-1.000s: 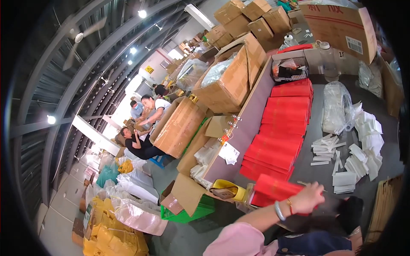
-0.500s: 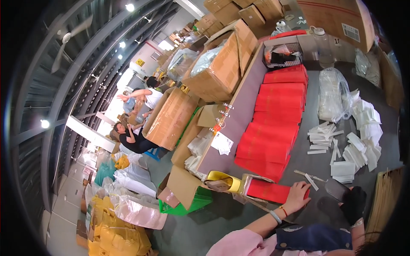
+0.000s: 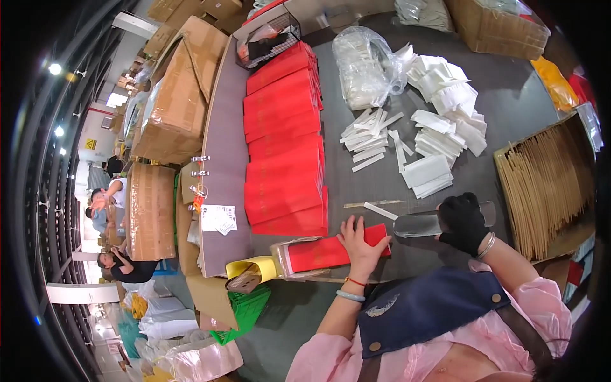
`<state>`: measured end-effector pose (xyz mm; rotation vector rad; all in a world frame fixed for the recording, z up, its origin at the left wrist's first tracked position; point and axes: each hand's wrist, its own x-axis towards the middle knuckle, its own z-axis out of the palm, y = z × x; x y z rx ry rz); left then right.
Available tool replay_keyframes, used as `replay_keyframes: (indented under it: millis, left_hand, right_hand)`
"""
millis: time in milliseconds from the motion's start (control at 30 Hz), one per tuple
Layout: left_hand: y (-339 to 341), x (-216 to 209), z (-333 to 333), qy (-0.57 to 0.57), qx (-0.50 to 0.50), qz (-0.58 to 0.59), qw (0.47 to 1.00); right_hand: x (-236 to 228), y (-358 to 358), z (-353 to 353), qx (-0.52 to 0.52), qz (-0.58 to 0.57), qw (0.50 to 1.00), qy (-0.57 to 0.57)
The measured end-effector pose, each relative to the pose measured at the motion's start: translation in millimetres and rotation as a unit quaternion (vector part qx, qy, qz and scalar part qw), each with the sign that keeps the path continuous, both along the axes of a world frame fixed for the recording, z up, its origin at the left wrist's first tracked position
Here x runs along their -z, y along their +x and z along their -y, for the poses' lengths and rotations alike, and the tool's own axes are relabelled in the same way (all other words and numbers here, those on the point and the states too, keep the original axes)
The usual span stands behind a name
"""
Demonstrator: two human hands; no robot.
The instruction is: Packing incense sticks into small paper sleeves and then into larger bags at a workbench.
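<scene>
My left hand (image 3: 361, 251) lies with its fingers spread on a red paper packet (image 3: 312, 256). The packet's left end sits inside a clear-walled holder (image 3: 280, 260) at the table's near edge. In its black fingerless glove, my right hand (image 3: 463, 223) is closed around a long, clear, flat plastic piece with a rounded end (image 3: 414, 225), laid low over the table right of the packet. A narrow white strip (image 3: 380, 211) lies just beyond the plastic piece's tip. Overlapping red packets (image 3: 283, 184) stretch away along the table's left side.
White folded papers (image 3: 429, 173) and loose strips (image 3: 369, 137) lie mid-table beside a clear bag (image 3: 363, 70). A carton of upright brown sheets (image 3: 541, 184) stands at right. A yellow curved piece (image 3: 264, 264) adjoins the holder. Cartons (image 3: 151, 210) and people are beyond the left partition (image 3: 223, 146).
The view has turned rightward and down, so the table fills more of it. My right hand and the plastic piece now show plainly. My left hand stays at the red packet.
</scene>
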<state>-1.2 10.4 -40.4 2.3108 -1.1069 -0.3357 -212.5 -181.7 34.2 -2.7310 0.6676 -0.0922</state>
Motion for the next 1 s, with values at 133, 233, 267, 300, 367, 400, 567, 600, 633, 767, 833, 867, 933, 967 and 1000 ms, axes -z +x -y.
replay_keyframes:
  millis: [133,233,267,300,367,400,567,600,633,767,833,867,933,967,1000]
  left_hand:
    - [3,-5,-1,0.013,-0.011,0.013,1.0]
    - [7,-3,-14,-0.003,0.005,0.016,1.0]
    - [5,2,-14,0.009,0.036,-0.036,0.999]
    - [4,15,-15,-0.018,0.052,-0.009,0.998]
    - [-1,4,-5,0.029,0.049,-0.021,0.998]
    - [1,4,-1,0.06,0.061,-0.024,0.996]
    - [-5,-9,10,0.102,0.01,-0.024,0.994]
    - [-7,-5,7,0.089,0.008,-0.007,0.996]
    - [-7,-4,5,0.079,0.005,0.009,0.997]
    - [2,1,1,0.061,-0.001,-0.008,0.998]
    - [1,-2,2,0.035,0.013,-0.003,0.999]
    - [3,2,3,0.032,0.014,0.003,0.999]
    - [1,9,2,0.029,0.019,-0.013,0.999]
    - [1,12,2,0.032,0.021,-0.018,0.999]
    - [2,15,2,0.03,0.021,-0.016,0.999]
  right_hand:
    - [24,18,-12,-0.032,0.02,0.999,0.038]
    - [55,41,-41,-0.079,0.011,0.995,0.055]
    - [67,58,-49,-0.112,-0.04,0.992,0.046]
    - [58,69,-52,-0.11,-0.057,0.991,0.057]
    - [74,52,-49,-0.101,0.111,0.989,-0.007]
    - [79,47,-43,-0.087,0.105,0.991,0.017]
    - [71,41,-40,-0.134,0.091,0.986,-0.031]
    - [77,37,-40,-0.121,0.095,0.988,-0.029]
    - [78,37,-39,-0.11,0.097,0.989,-0.025]
    - [50,14,-22,-0.028,0.03,0.999,-0.01]
    - [44,-6,-13,-0.004,0.043,0.999,-0.021]
    - [44,-9,-9,0.017,0.055,0.998,-0.03]
    - [42,-9,-10,0.019,0.051,0.998,-0.039]
    - [44,-10,-12,0.021,0.033,0.998,-0.041]
    - [45,-9,-13,0.024,0.014,0.999,-0.043]
